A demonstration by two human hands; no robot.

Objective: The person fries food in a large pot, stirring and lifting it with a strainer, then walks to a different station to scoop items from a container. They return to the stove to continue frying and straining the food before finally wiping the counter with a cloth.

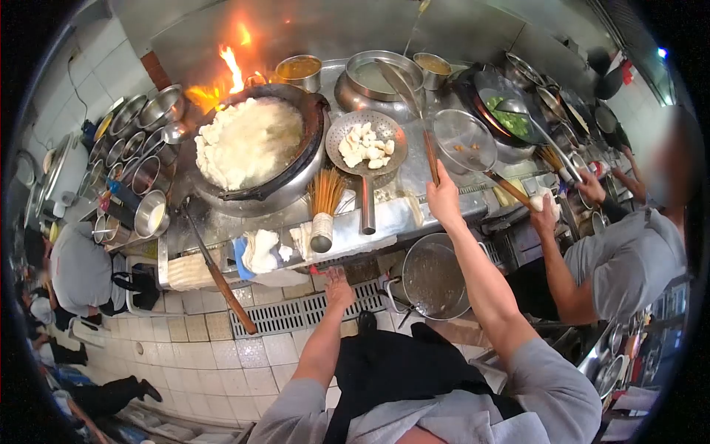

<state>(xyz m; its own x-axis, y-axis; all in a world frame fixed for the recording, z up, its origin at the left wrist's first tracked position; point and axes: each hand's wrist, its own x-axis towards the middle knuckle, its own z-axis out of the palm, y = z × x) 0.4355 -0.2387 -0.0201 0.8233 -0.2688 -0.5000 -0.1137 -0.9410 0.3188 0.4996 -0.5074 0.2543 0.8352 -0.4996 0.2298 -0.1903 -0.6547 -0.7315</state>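
My right hand [444, 196] is wrapped round the wooden handle of a long wok spatula [403, 85], whose metal head rises above the stove by the large steel pot [362, 92]. Low at the stove's front edge, my left hand [339, 290] has its fingers stretched out and holds nothing that I can see. Its fingertips are close to a red part [318, 271] under the edge; contact cannot be made out. A perforated ladle [340, 152] with white pieces [367, 145] lies ahead, beside a bamboo brush [325, 200]. To the left, a wok [314, 122] holds foaming white food [248, 140].
Flames [231, 70] rise behind the wok. A second wooden-handled tool [211, 259] juts over the front edge. A deep pot [435, 277] stands below. At the right, a co-worker [629, 248] holds a mesh strainer [466, 140] and a ladle [514, 107] near greens.
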